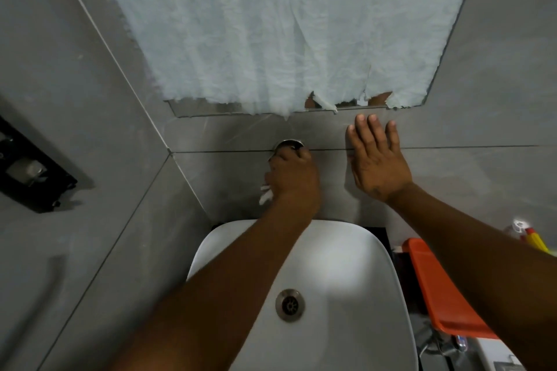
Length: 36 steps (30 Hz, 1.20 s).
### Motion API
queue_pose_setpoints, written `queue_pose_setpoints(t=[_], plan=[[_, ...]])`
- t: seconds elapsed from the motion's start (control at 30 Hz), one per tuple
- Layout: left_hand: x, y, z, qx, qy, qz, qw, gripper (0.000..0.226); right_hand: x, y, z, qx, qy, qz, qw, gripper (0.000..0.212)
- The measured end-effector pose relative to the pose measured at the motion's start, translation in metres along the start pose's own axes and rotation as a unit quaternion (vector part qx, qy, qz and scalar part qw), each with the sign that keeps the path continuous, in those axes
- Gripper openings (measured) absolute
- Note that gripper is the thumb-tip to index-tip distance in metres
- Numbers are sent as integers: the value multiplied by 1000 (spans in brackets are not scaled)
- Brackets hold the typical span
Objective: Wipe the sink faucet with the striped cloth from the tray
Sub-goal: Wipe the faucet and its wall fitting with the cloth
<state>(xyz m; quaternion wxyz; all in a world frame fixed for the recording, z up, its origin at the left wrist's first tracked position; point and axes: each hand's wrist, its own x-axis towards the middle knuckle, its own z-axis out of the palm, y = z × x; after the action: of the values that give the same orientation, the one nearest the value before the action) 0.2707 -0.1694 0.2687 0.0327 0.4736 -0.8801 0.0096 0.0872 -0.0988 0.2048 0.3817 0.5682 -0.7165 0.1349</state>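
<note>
Up top, most of the view is filled by a wrinkled pale sheet (271, 24), by which a wall mirror (211, 110) is covered nearly to its lower edge; only a thin strip of glass is left showing there. Grey wall tiles (482, 99) are seen all around it. Below, a white basin (346, 280) is seen from above, a round metal drain (290, 305) set in its floor. To the basin's right, an orange tray (446, 295) is seen lying on the counter, partly hidden by the right forearm, and whether anything lies in it cannot be told. A black holder (30, 169) is mounted on the left wall.

Now the hands. The right hand (378, 159) is pressed flat against the tile beside the faucet, fingers spread wide, nothing held. The left hand (294, 178) is closed in a fist over the faucet (287, 144), of which only the chrome wall plate is visible above the knuckles. The cloth (265, 194) is bunched inside that fist, against the faucet; just a small white tuft is seen poking out at the lower left of the hand, and its stripes cannot be made out.
</note>
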Motion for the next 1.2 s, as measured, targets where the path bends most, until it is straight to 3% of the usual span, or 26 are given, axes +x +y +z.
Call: queue_pose_setpoints(t=[0.07, 0.13, 0.2, 0.23, 0.27, 0.33, 0.37, 0.4, 0.43, 0.57, 0.7, 0.77, 0.83, 0.93, 1.03, 1.07, 1.13, 1.2], plan=[[17, 15, -8, 17, -39, -17, 999, 57, -1, 3, 1, -6, 4, -10, 1000, 69], [27, 20, -2, -3, -29, -30, 999, 50, -1, 6, 2, -16, 8, -25, 1000, 69], [32, 9, 1, -89, 15, -41, 995, 50, 0, 5, 0, -18, 7, -26, 999, 69], [39, -2, 4, -194, 8, -47, 980, 46, 0, 4, -1, -15, 3, -22, 1000, 69], [46, -14, 4, -342, -36, -68, 936, 39, 1, 1, -3, -11, -4, -17, 1000, 70], [46, -35, 1, -599, -142, -130, 777, 39, 2, -4, -8, 7, -28, -10, 1000, 74], [40, -43, 5, -673, -163, -141, 708, 48, 3, -4, -10, 15, -44, -7, 999, 75], [29, -48, 8, -704, -167, -138, 677, 55, 2, -5, -13, 21, -57, -7, 998, 76], [18, -50, 12, -714, -163, -132, 667, 60, 2, -5, -15, 22, -64, -8, 998, 76], [-6, -58, 42, -674, -91, -101, 726, 61, 5, -10, -20, 17, -100, 6, 995, 74], [-19, -59, 58, -721, -66, -98, 682, 44, 3, -12, -23, 11, -143, 16, 990, 75], [-25, -58, 61, -759, -68, -107, 639, 31, 3, -10, -24, 9, -150, 15, 988, 76], [-36, -54, 67, -821, -106, -115, 549, 38, 4, -10, -24, 8, -152, 17, 988, 77], [-65, -37, 80, -878, -172, -159, 416, 75, 3, -13, -19, 7, -148, 28, 989, 80], [-82, -28, 87, -903, -186, -226, 314, 66, 4, -13, -19, 12, -142, 39, 989, 84], [-83, -29, 86, -907, -189, -226, 300, 70, 4, -16, -22, 14, -143, 44, 989, 85], [-80, -34, 80, -910, -186, -213, 305, 91, 3, -31, -33, 44, -158, 83, 983, 84], [-75, -43, 70, -913, -182, -194, 311, 101, 1, -59, -48, 178, -179, 189, 949, 68]])
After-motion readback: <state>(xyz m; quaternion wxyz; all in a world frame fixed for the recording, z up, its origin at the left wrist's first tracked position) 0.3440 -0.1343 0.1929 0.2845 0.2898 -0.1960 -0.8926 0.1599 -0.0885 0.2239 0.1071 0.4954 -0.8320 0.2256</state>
